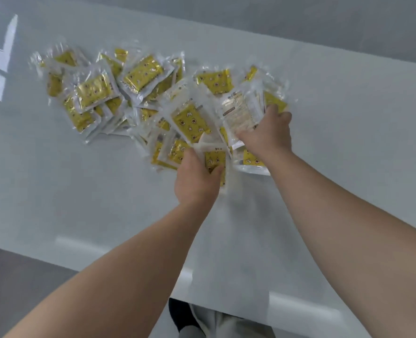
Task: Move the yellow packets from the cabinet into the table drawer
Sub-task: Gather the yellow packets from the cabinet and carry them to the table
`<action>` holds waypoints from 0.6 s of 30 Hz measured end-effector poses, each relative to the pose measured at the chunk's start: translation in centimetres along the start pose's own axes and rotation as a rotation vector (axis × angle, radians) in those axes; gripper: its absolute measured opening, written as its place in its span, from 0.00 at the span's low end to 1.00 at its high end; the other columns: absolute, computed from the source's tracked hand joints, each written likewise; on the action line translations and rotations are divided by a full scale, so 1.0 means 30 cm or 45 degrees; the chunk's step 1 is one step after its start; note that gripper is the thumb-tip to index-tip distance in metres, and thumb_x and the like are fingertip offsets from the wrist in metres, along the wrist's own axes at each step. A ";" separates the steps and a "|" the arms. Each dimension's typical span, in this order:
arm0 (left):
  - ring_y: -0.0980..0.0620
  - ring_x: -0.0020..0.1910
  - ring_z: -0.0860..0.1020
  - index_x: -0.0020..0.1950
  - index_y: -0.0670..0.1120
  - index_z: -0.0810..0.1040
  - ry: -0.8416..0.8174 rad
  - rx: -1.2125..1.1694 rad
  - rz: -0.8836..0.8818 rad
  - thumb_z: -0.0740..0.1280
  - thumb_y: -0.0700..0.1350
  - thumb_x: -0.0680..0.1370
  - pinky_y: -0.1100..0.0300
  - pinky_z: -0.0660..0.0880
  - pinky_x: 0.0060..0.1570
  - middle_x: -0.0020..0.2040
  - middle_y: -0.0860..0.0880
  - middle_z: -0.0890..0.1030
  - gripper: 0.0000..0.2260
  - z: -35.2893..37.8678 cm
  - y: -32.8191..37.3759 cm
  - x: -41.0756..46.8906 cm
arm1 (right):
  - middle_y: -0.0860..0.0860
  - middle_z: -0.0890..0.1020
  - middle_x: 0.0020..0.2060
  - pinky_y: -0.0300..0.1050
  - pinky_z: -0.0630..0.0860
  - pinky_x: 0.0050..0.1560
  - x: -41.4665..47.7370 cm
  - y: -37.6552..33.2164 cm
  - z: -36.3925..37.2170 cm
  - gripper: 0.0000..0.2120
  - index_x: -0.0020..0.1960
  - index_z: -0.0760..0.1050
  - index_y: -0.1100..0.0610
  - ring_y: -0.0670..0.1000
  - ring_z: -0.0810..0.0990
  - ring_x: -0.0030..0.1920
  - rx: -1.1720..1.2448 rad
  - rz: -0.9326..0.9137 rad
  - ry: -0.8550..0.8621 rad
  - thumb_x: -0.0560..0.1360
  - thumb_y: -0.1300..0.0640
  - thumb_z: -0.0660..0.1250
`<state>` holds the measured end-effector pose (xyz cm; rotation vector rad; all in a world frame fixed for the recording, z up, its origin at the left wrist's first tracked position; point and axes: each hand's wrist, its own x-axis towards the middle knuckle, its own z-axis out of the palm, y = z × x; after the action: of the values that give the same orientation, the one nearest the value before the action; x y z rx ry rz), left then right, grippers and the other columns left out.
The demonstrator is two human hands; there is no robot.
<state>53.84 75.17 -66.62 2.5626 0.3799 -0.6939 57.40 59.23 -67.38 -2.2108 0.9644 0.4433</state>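
The yellow packets (143, 74) lie in a loose heap on the far half of a glossy white table (348, 123), spreading from the far left toward the middle right, many overlapping and tilted. Each is a flat, clear, crinkly plastic pouch with sealed edges, and inside it sits a rectangular yellow sachet, shiny like foil and printed with small dark figures and stars. A pale-backed pouch (241, 113) at the right of the heap shows its printed reverse. The left hand (197, 184) is at the near edge of the heap, its thumb pressed on top of a single packet (214, 162), pinching it; its other fingers are hidden beneath. The right hand (269, 135) reaches in just to the right, fingers curled round a bunch of yellow packets that includes the pale-backed pouch. The smooth tabletop mirrors bright light, and grey floor (299, 18) lies beyond its far edge
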 end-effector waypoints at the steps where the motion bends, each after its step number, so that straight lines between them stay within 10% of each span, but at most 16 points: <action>1: 0.47 0.54 0.76 0.57 0.48 0.66 0.017 0.022 0.019 0.73 0.56 0.74 0.53 0.70 0.42 0.51 0.52 0.76 0.22 0.003 0.005 0.000 | 0.58 0.66 0.67 0.50 0.74 0.52 -0.008 0.005 0.005 0.36 0.70 0.64 0.58 0.61 0.75 0.61 -0.022 0.010 -0.013 0.71 0.48 0.77; 8: 0.47 0.76 0.61 0.78 0.46 0.60 0.124 0.192 0.064 0.66 0.57 0.79 0.47 0.59 0.73 0.75 0.48 0.64 0.32 -0.115 0.052 -0.129 | 0.57 0.69 0.70 0.57 0.72 0.63 -0.157 0.015 -0.125 0.36 0.77 0.61 0.54 0.60 0.69 0.70 -0.210 -0.071 0.003 0.75 0.45 0.71; 18: 0.51 0.48 0.81 0.65 0.49 0.70 -0.015 -0.392 0.048 0.66 0.52 0.80 0.52 0.77 0.49 0.44 0.56 0.78 0.16 -0.453 0.109 -0.689 | 0.47 0.82 0.47 0.45 0.78 0.47 -0.618 -0.012 -0.449 0.08 0.54 0.79 0.53 0.51 0.81 0.48 0.256 -0.153 -0.187 0.78 0.52 0.66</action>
<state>43.31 76.13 -44.02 2.2684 0.3994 -0.5863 45.81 59.52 -47.62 -2.0122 0.7600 0.4270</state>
